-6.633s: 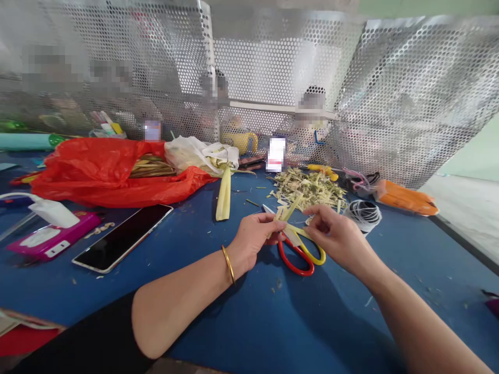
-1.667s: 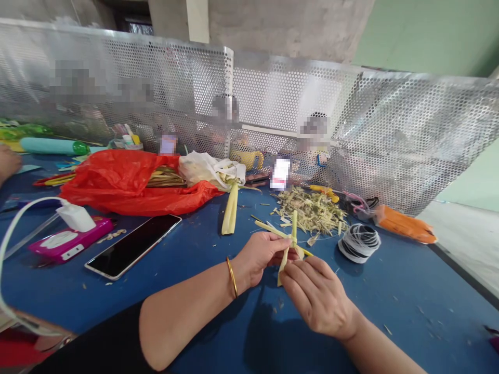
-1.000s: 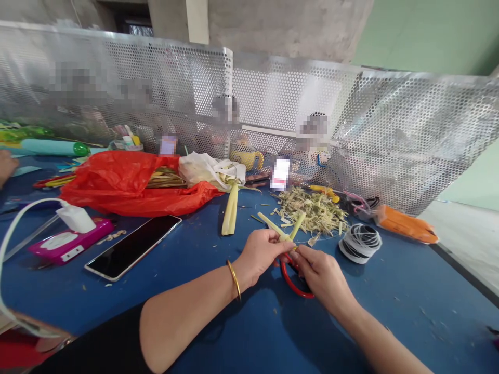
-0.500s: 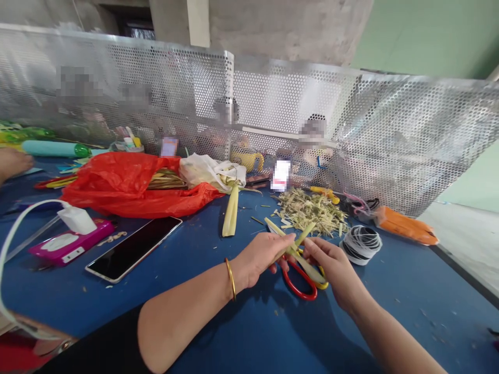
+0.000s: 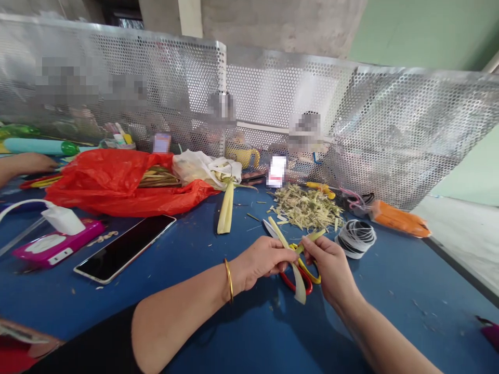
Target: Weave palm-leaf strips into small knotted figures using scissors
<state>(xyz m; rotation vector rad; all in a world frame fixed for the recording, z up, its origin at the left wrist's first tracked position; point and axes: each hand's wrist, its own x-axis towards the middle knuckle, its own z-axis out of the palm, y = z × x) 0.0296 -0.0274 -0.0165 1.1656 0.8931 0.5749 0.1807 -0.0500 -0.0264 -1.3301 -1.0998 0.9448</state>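
Observation:
My left hand (image 5: 265, 258), a gold bangle on its wrist, pinches two pale green leaf strips where they cross. One strip (image 5: 299, 289) hangs down past the fingertips, and its other end points up and away. The fingers of my right hand (image 5: 326, 257) are closed on the end of the second strip (image 5: 316, 235), which slants up to the right. Beneath both hands lies a pair of scissors (image 5: 315, 279) with red and yellow handles, partly covered. Beyond them is a heap of shredded leaf scraps (image 5: 307, 206). A wider husk-like leaf (image 5: 225, 214) rests farther left.
Left of my arms are a black-screened phone (image 5: 127, 248), a purple power strip (image 5: 58, 244) and a red plastic bag (image 5: 105, 179). A spool of white cord (image 5: 355, 239) and an orange packet (image 5: 399, 218) sit right. Perforated metal panels (image 5: 273, 88) close off the back. Another person's hand (image 5: 37, 163) reaches in from the left.
My right hand has turned the second strip so its end leans more to the right. The first strip now hangs more steeply. The other person's hand has come farther in; the view has shifted slightly.

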